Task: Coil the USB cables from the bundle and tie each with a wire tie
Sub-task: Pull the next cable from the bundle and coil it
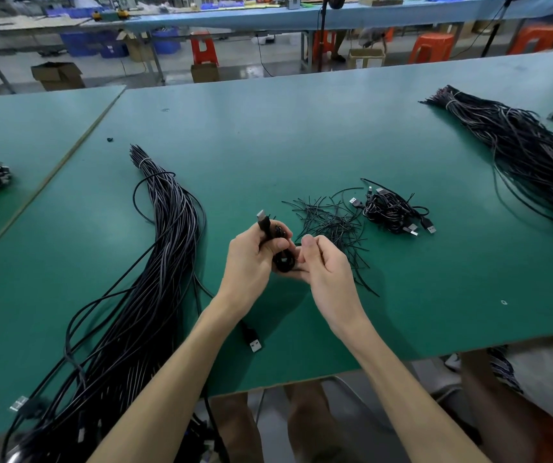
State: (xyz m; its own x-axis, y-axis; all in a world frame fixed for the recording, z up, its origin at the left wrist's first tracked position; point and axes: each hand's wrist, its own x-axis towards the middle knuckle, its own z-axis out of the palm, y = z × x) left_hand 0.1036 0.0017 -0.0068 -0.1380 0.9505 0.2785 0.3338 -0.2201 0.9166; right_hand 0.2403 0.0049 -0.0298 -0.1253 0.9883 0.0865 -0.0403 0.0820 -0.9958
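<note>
Roughly: early stage. Few tied coils [392, 208] piled right of centre; bundle [168, 228] at left looks barely dented, second bundle [519, 145] far right untouched. Current coil [283, 261] held above desk [268, 135] centre: left hand [251, 255] fingers curled round it, right hand [327, 265] fingers pinching at it, likely twisting tie. Loose wire ties [332, 223] just beyond. Green desk; benches [235, 16], red stools [203, 48] far side.

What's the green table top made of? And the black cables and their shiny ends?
The table top looks like a matte green rubber or vinyl mat, smooth with soft glare. The cables seem coated in black plastic or rubber, slightly glossy and bendy. The plug has a black plastic body and a silvery, probably metal, tip.
</note>
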